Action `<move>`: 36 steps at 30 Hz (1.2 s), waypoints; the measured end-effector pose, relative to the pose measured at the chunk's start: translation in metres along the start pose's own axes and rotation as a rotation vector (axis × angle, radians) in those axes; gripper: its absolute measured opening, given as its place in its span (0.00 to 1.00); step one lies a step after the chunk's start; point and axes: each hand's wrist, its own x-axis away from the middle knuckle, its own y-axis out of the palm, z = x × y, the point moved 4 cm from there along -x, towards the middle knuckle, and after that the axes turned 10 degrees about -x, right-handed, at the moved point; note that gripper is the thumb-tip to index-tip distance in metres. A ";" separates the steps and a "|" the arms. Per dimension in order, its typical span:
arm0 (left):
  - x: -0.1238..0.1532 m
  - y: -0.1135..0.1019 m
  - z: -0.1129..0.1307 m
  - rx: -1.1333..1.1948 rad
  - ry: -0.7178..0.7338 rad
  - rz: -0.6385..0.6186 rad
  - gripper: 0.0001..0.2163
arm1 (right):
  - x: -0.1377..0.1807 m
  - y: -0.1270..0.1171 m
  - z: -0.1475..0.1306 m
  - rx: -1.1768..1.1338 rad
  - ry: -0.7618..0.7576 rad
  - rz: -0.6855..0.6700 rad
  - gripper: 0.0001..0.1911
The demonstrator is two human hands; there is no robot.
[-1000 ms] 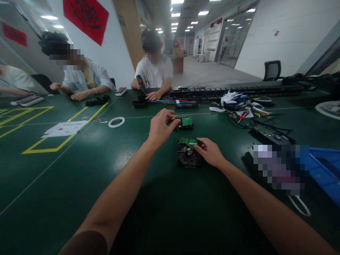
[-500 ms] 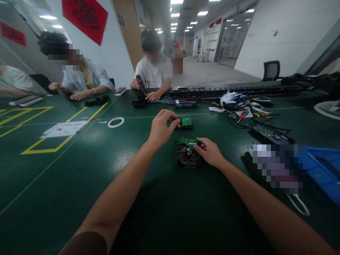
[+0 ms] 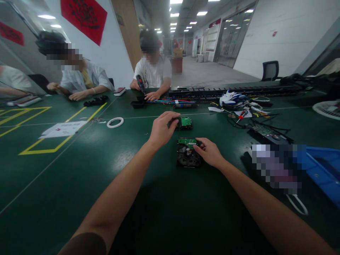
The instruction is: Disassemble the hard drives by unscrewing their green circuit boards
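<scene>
A black hard drive [image 3: 188,157] with a green circuit board along its far end lies on the table in front of me. My right hand [image 3: 208,151] is closed on its right edge, thumb over the top near the board. My left hand [image 3: 165,126] hovers beyond the drive's far left corner, thumb and fingers drawn together in a pinch. Whatever is between those fingertips is too small and dark to make out. Just right of the left fingertips is a second, smaller drive [image 3: 186,123] with a green board.
A white tape ring [image 3: 115,122] and a paper sheet [image 3: 62,129] lie to the left. On the right are a red-handled screwdriver [image 3: 242,115], gloves [image 3: 230,99], a cabled circuit board [image 3: 269,132] and a blue tray [image 3: 324,170]. Across the table, a person [image 3: 152,71] holds a power screwdriver [image 3: 140,84].
My left fingers have shifted slightly and the hand sits a little lower. The right hand and the hard drive have stayed in place.
</scene>
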 end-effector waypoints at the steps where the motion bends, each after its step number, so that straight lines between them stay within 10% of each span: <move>1: 0.000 0.000 0.000 0.004 -0.003 0.002 0.11 | 0.000 0.000 0.000 0.002 -0.003 0.001 0.25; 36: 0.005 0.006 -0.007 0.146 -0.089 0.062 0.07 | 0.000 0.000 -0.001 0.006 0.000 0.005 0.25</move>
